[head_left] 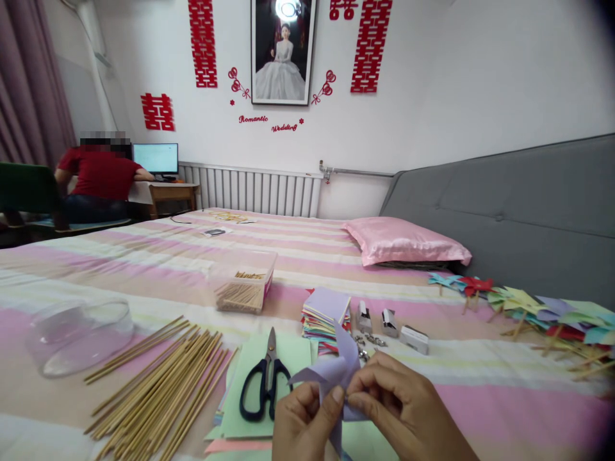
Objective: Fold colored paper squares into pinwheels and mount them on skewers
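A lavender paper pinwheel [346,349] is held up between my hands, its points folded in toward the middle. My left hand [307,419] pinches it from the left, thumb pressed near the centre. On the right, the fingertips of my right hand [401,394] are closed at the pinwheel's centre; whether a small pin sits between them is hidden. Just left of my hands, scissors [267,378] with dark handles lie on a stack of pale green paper [240,413]. Behind the pinwheel stands a pile of coloured paper squares [329,307], with small metal pins [372,339] beside it.
Wooden sticks [168,390] spread at the left, near a clear plastic lid [81,336]. A clear box [269,282] holds short sticks. Small boxes [414,339] lie right of the paper pile. Finished pinwheels [523,301] line the right edge. A person in red [103,173] sits at a desk.
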The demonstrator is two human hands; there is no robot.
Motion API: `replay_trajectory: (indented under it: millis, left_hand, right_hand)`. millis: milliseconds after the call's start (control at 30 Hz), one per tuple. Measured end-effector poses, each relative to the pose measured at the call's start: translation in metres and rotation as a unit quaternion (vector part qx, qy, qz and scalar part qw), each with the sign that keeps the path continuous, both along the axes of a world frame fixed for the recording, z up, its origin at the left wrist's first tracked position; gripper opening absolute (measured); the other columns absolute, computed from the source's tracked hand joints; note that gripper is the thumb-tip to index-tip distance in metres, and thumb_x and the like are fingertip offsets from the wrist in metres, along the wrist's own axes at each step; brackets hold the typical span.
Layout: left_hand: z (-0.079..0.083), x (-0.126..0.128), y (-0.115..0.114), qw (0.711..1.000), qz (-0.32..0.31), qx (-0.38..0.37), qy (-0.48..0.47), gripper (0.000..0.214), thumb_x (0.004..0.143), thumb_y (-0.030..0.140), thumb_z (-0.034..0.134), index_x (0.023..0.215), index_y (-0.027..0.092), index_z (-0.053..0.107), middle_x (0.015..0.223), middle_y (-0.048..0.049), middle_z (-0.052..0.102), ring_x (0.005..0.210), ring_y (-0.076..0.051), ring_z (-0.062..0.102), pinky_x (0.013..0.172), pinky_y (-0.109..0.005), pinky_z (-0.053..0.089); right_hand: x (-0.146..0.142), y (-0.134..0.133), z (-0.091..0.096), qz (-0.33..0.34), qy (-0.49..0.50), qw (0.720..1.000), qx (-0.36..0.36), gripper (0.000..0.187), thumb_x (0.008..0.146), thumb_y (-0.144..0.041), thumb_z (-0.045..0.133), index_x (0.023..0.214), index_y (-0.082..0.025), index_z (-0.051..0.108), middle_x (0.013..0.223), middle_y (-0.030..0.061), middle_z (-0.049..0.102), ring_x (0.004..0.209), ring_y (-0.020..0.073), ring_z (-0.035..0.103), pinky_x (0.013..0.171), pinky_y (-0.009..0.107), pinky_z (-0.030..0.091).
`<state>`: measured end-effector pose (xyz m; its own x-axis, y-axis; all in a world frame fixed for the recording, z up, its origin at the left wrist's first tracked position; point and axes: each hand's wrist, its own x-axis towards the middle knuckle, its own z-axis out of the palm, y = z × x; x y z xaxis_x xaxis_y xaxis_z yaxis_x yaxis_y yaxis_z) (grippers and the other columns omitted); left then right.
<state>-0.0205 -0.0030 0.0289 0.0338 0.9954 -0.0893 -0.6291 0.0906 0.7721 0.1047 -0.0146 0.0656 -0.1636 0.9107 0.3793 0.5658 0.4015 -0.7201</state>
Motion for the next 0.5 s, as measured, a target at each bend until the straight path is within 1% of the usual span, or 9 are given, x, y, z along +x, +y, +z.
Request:
replay_trajectory:
  millis: [100,300,500]
  left_hand:
    - [0.0010,-0.0006,-0.0001,1.000,-0.005,0.003,0.008,0.026,0.044,0.034,0.082,0.050,0.013,0.069,0.048,-0.0042,0.065,0.048,-0.012,0.051,0.051,-0.021,0.040]
    - [0.0035,-0.0007,-0.0014,1.000,-0.001,0.010,0.003,0.021,0.047,0.029,0.082,0.050,0.012,0.068,0.048,-0.0037,0.064,0.051,-0.011,0.051,0.051,-0.019,0.041]
    - [0.0037,-0.0005,-0.0021,1.000,0.007,0.015,0.025,0.022,0.047,0.029,0.081,0.050,0.012,0.069,0.047,-0.0030,0.063,0.051,-0.011,0.051,0.051,-0.019,0.040]
  right_hand:
    - [-0.0004,0.0006,0.0000,-0.007,0.003,1.000,-0.015,0.020,0.079,-0.031,0.053,0.065,-0.021,0.061,0.063,-0.0004,0.051,0.056,0.0132,0.049,0.051,0.021,0.039]
    - [-0.0004,0.0008,-0.0008,-0.014,0.005,1.000,-0.014,0.021,0.078,-0.031,0.054,0.063,-0.020,0.060,0.060,-0.0009,0.050,0.053,0.0127,0.047,0.048,0.020,0.038]
    - [0.0002,0.0015,-0.0027,-0.012,0.015,1.000,-0.024,0.021,0.078,-0.031,0.054,0.061,-0.019,0.059,0.060,-0.0009,0.049,0.054,0.0129,0.047,0.049,0.021,0.038]
